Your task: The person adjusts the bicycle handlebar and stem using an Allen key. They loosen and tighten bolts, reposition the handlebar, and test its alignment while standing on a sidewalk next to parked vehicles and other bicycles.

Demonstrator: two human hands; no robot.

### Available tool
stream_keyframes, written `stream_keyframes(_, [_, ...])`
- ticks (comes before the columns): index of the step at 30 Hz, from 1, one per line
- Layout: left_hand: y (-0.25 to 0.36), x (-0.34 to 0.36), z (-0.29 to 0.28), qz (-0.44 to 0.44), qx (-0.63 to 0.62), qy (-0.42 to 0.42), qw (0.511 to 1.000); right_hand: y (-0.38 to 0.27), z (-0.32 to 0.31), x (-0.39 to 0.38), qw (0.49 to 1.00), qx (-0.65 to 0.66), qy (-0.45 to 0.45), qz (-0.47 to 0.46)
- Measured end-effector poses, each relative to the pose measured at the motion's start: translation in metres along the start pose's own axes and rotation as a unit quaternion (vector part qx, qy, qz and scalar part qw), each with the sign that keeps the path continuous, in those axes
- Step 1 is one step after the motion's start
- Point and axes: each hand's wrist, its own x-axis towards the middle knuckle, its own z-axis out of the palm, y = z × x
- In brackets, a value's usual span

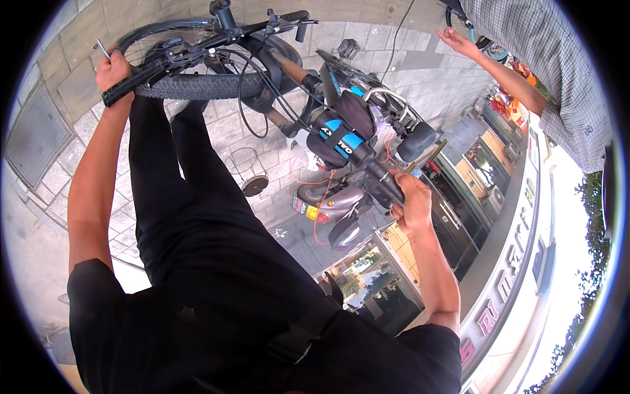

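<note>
The left hand [113,70] is clutching a slim silver metal rod [103,48] beside a knobbly black tyre [210,87]; the right hand [415,202] is gripping a black-and-blue tube [356,153], seemingly bicycle frame, probably stiff, weighty, best held near that plain end.

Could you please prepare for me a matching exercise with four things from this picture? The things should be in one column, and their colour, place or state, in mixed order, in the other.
1. left hand
2. right hand
3. knobby bicycle tyre
4. other person's shirt

A. checked, at the upper right
B. closed around a black tube
C. a slim shiny rod sticks out of its grasp
D. black, with blocky tread

Pairs: 1-C, 2-B, 3-D, 4-A.
</note>
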Motion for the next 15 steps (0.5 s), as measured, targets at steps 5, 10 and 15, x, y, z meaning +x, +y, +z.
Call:
stream_keyframes(5, [0.005, 0.008, -0.004, 0.034, 0.006, 0.014, 0.999, -0.006, 0.007, 0.002, 1.0, 0.011, -0.011, -0.004])
stream_keyframes(10, [0.022, -0.01, 0.002, 0.0, -0.023, 0.02, 1.0, -0.007, 0.006, -0.006, 1.0, 0.01, 0.003, -0.007])
stream_keyframes(15, [0.04, -0.007, 0.01, 0.003, -0.045, 0.014, 0.999, -0.009, 0.004, -0.008, 1.0, 0.017, 0.009, -0.017])
